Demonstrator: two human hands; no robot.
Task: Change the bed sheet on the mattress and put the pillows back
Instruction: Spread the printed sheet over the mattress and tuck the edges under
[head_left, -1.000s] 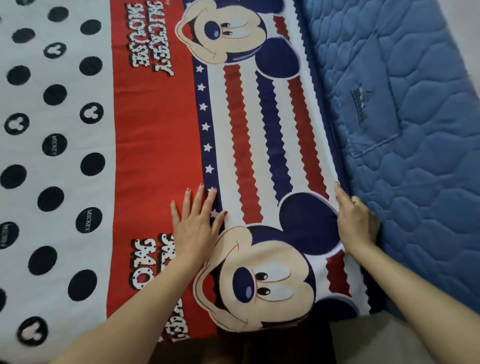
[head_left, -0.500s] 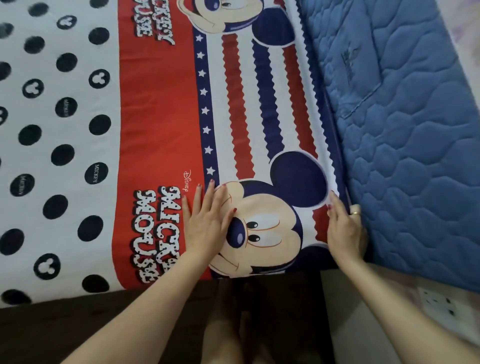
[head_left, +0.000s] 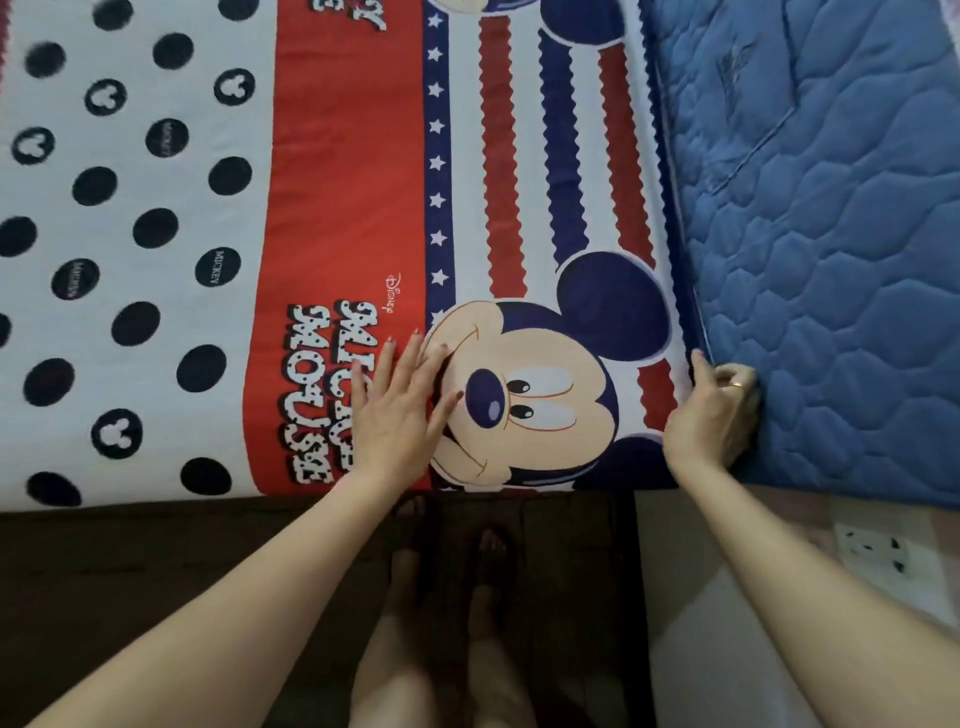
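Observation:
A printed bed sheet (head_left: 363, 208) lies spread flat, with black dots on white at the left, a red band and cartoon mouse faces with stripes at the right. My left hand (head_left: 400, 415) rests flat on it with fingers spread, near the sheet's front edge. My right hand (head_left: 711, 415) is at the sheet's right border, thumb on top and fingers curled round the edge, in the gap beside a blue quilted mattress (head_left: 831, 260). No pillows are in view.
The blue quilted mattress runs along the whole right side. Below the sheet's front edge is a dark brown surface (head_left: 156, 571), where my bare feet (head_left: 447, 571) stand. A white wall socket (head_left: 878, 556) sits low at the right.
Both hands have slid along the sheet toward its near end. The front edge and the dark surface below it have come into view. My right hand's fingers have curled at the border.

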